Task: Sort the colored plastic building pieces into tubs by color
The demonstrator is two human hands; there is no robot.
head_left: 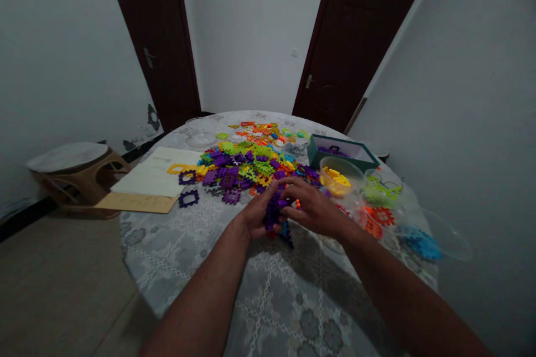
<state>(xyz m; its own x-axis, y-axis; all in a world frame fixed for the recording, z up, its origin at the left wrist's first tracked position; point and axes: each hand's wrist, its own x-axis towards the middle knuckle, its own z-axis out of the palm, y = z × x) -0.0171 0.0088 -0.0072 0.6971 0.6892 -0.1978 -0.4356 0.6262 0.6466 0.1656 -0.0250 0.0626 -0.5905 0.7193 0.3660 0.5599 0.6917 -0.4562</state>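
Just in front of the pile, my left hand (258,215) is closed around several dark purple plastic building pieces (272,213). My right hand (309,204) meets it from the other side, its fingers curled onto the same purple pieces. Part of what the hands hold is hidden behind the fingers. Under the hands, a dark blue toothed piece (286,234) shows near the tablecloth. Beyond them spreads a heap of interlocking plastic pieces (238,164) in purple, green, yellow, orange and blue.
At the right stand a dark green box (364,163) with purple pieces, a clear bowl (354,170) with yellow pieces, and more clear containers with green, red and blue pieces. White sheets (154,178) and a tan card (136,202) lie left. A stool (79,178) stands beside the table.
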